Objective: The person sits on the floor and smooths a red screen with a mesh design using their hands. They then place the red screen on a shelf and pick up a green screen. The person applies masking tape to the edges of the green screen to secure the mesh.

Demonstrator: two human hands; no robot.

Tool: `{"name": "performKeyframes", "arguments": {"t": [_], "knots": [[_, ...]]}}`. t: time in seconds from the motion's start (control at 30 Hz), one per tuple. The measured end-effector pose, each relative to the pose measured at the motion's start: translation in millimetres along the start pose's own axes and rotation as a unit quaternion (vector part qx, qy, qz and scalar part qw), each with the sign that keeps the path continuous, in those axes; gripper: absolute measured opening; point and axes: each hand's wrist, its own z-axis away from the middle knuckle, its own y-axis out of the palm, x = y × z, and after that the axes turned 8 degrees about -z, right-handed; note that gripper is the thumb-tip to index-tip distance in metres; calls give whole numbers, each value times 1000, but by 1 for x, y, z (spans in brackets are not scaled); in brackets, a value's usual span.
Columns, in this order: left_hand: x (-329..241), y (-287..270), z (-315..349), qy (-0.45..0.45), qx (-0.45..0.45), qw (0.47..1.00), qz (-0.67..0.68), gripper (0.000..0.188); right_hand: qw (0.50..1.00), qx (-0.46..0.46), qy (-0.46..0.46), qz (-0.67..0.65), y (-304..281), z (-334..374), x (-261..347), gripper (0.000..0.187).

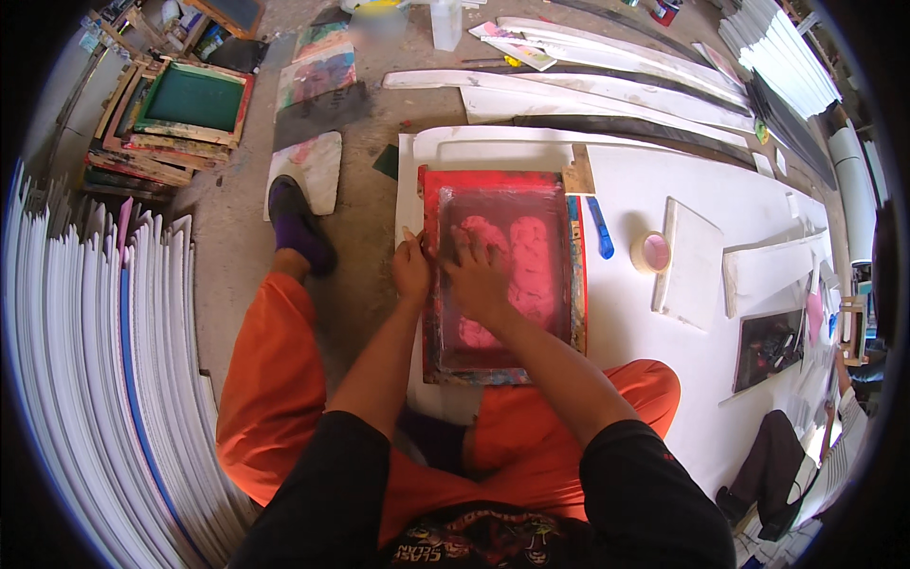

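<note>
I see the red frame (493,177) on a white board (621,318), probably light and stiff, its mesh (559,204) delicate; I'd grip the side rails. The left hand (411,267) curls at the left rail, hold unclear; the right hand (477,283) spreads over the mesh, grasping nothing. White sheets (85,379) line the concrete floor (365,213)

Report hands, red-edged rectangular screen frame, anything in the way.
Left hand at the frame's left edge; right hand spread over its pink-blotched mesh. Frame over flat white board. Slim blue tool off its right side, blocking nothing.
</note>
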Motion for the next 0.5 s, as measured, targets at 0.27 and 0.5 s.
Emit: {"name": "performKeyframes", "arguments": {"t": [0.27, 0.5], "knots": [[10, -20, -4, 24, 92, 994, 47, 68, 993, 75, -69, -66, -18, 55, 22, 74], [22, -27, -9, 55, 84, 992, -76, 58, 999, -37, -27, 6, 3, 9, 0, 66]]}}
